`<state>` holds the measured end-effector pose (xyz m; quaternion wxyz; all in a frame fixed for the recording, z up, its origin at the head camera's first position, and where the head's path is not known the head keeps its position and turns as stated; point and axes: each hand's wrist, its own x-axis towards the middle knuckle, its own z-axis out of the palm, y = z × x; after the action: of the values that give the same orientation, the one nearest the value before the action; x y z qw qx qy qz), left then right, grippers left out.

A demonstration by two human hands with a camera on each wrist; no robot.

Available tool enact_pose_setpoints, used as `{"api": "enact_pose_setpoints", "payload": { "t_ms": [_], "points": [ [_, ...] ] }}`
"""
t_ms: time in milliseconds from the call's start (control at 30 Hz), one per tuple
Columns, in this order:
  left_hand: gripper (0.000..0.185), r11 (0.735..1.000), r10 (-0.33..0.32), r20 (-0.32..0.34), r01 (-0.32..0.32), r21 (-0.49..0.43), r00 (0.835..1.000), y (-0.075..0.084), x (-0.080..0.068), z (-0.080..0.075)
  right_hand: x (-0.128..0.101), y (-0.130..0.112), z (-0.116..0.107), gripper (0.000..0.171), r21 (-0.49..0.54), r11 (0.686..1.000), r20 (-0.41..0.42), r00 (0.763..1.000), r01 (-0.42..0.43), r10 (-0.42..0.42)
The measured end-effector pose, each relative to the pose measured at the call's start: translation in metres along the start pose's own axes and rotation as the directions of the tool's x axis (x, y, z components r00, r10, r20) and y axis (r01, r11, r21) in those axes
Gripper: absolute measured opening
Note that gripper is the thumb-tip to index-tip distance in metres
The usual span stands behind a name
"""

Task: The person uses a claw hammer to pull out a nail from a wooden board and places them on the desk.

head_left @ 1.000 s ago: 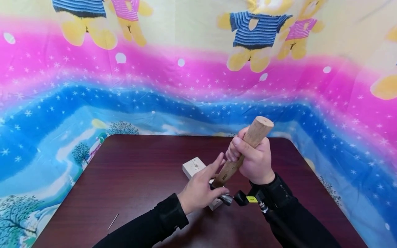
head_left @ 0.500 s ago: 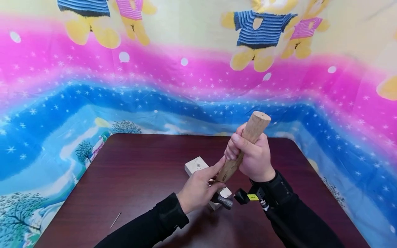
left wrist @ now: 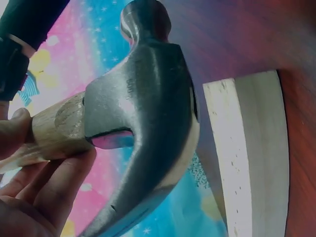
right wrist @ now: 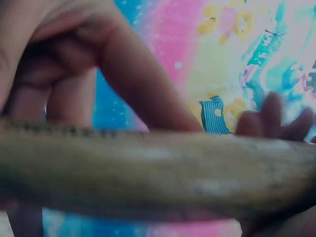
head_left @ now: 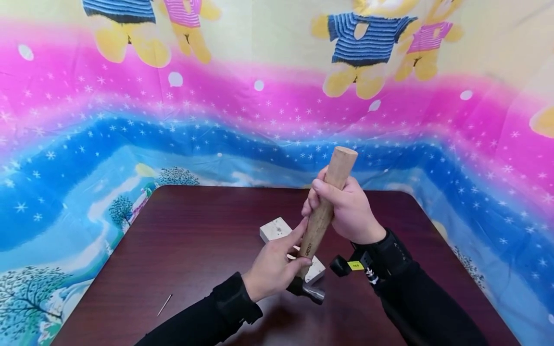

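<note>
Right hand (head_left: 352,214) is wrapped tight round the upper part of the hammer (head_left: 322,216) handle, fingers curled over the wood, the butt end poking up above the fist. The left hand (head_left: 274,264) sits lower, thumb and fingers closed on the handle just above the steel head, and the left wrist view shows those fingers (left wrist: 47,190) pressed against the wood right where it enters the head. So both hands are clamped on the one tool, near each other, one high and one low. The hammer stands nearly upright, leaning a little to the person's right at the top, its dark head (head_left: 312,291) down at the near end of the wooden block (head_left: 277,229). From the left wrist view the head (left wrist: 148,123) hangs just beside the block's pale end (left wrist: 252,153); whether it touches I cannot tell. The block lies flat on the dark red worktop (head_left: 195,226), slanting away from the person. No nail shows in the block from here, and one thin nail (head_left: 165,304) lies loose on the worktop, well apart to the left. By my reading the work is at an early or in-between stage: tool gripped, block in place, that nail untouched.
</note>
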<state>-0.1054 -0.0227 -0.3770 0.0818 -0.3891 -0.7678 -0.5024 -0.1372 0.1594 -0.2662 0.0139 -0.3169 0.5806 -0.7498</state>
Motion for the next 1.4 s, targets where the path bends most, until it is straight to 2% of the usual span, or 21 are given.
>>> {"api": "enact_pose_setpoints", "payload": {
  "t_ms": [67,133,233,333,467,600,667,700,767,833,967,1133,1233,1400],
  "points": [
    [0.086,1.0,-0.008,-0.013,0.008,-0.004,1.0,0.001,-0.003,-0.003,0.004,-0.002,-0.002,0.015,-0.14,0.989,-0.006,0.999,-0.054,0.054],
    [0.088,1.0,-0.025,-0.027,0.024,-0.012,0.999,0.002,-0.006,-0.006,0.007,-0.005,-0.005,0.025,-0.325,0.94,-0.017,0.994,-0.105,0.106],
    [0.088,0.995,-0.096,-0.037,0.095,-0.035,0.995,0.001,-0.011,-0.01,0.013,-0.014,-0.014,0.041,-0.575,0.805,-0.026,0.986,-0.147,0.162],
    [0.089,0.982,-0.183,-0.047,0.18,-0.048,0.982,-0.003,-0.018,-0.016,0.02,-0.025,-0.029,0.051,-0.737,0.66,-0.056,0.987,-0.145,0.153],
    [0.09,0.963,-0.27,-0.073,0.269,-0.025,0.96,-0.01,-0.027,-0.029,0.031,-0.036,-0.061,0.059,-0.857,0.49,-0.14,0.987,-0.162,0.083],
    [0.092,0.935,-0.353,-0.092,0.355,0.008,0.931,-0.018,-0.037,-0.042,0.041,-0.039,-0.099,0.069,-0.935,0.288,-0.212,0.977,-0.209,0.022],
    [0.093,0.916,-0.399,-0.097,0.402,0.014,0.912,-0.022,-0.043,-0.048,0.045,-0.037,-0.117,0.072,-0.954,0.182,-0.244,0.97,-0.238,-0.011],
    [0.094,0.906,-0.421,-0.098,0.424,0.01,0.902,-0.024,-0.046,-0.051,0.047,-0.036,-0.126,0.074,-0.957,0.138,-0.26,0.966,-0.254,-0.021],
    [0.095,0.881,-0.471,-0.096,0.474,0.009,0.877,-0.029,-0.053,-0.056,0.05,-0.032,-0.141,0.077,-0.957,0.053,-0.289,0.957,-0.287,-0.033],
    [0.095,0.856,-0.514,-0.095,0.517,0.006,0.853,-0.034,-0.06,-0.061,0.052,-0.027,-0.155,0.08,-0.95,-0.016,-0.31,0.95,-0.311,-0.04],
    [0.096,0.818,-0.574,-0.085,0.575,-0.015,0.814,-0.042,-0.07,-0.067,0.052,-0.016,-0.175,0.085,-0.933,-0.101,-0.345,0.938,-0.344,-0.006],
    [0.098,0.78,-0.625,-0.076,0.623,-0.057,0.777,-0.05,-0.079,-0.071,0.051,0.002,-0.19,0.088,-0.927,-0.158,-0.354,0.933,-0.34,0.065],
    [0.099,0.762,-0.647,-0.061,0.644,-0.066,0.76,-0.053,-0.083,-0.071,0.049,0.011,-0.196,0.089,-0.927,-0.178,-0.352,0.93,-0.331,0.102],
    [0.098,0.746,-0.666,-0.038,0.663,-0.069,0.745,-0.058,-0.092,-0.069,0.049,0.022,-0.2,0.088,-0.925,-0.165,-0.362,0.925,-0.342,0.116]
  ]
}}
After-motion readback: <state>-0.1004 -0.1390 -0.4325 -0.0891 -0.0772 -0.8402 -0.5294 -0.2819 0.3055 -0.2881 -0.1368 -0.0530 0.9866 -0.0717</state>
